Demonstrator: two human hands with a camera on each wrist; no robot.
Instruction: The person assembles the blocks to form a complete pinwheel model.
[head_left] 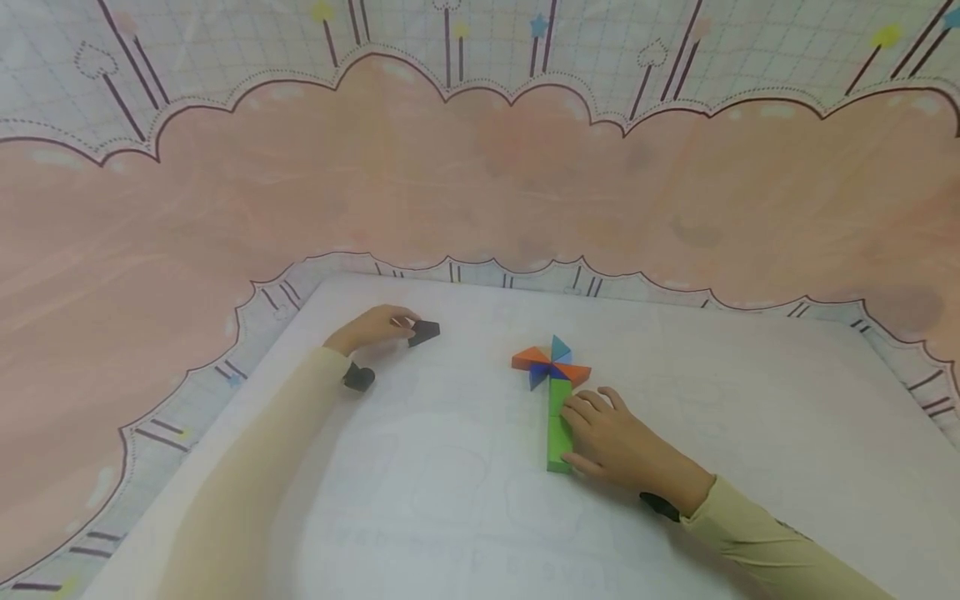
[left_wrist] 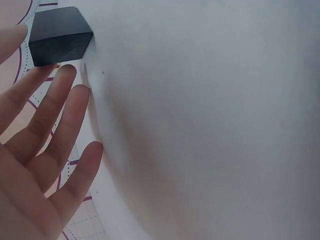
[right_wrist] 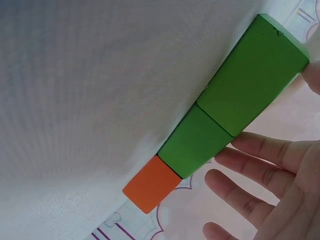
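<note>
My left hand (head_left: pixel 375 327) pinches a dark wooden block (head_left: pixel 426 332) with slanted sides between thumb and index finger, by the table's far left. Its other fingers stand apart and hold nothing in the left wrist view. Two green blocks (head_left: pixel 558 442) lie end to end as a stem below a pinwheel of triangular blocks (head_left: pixel 573 373) in orange, blue and light blue. At the stem's right side, my right hand (head_left: pixel 618 442) touches the green blocks with thumb and fingertips. An orange block (right_wrist: pixel 152 185) shows past the green ones in the right wrist view.
The white tabletop (head_left: pixel 420 500) lies under both hands. Behind it and down its left and right sides is a patterned cloth (head_left: pixel 480 183) in pink and pale blue. A small black device (head_left: pixel 358 377) sits at the left wrist, another (head_left: pixel 660 505) at the right.
</note>
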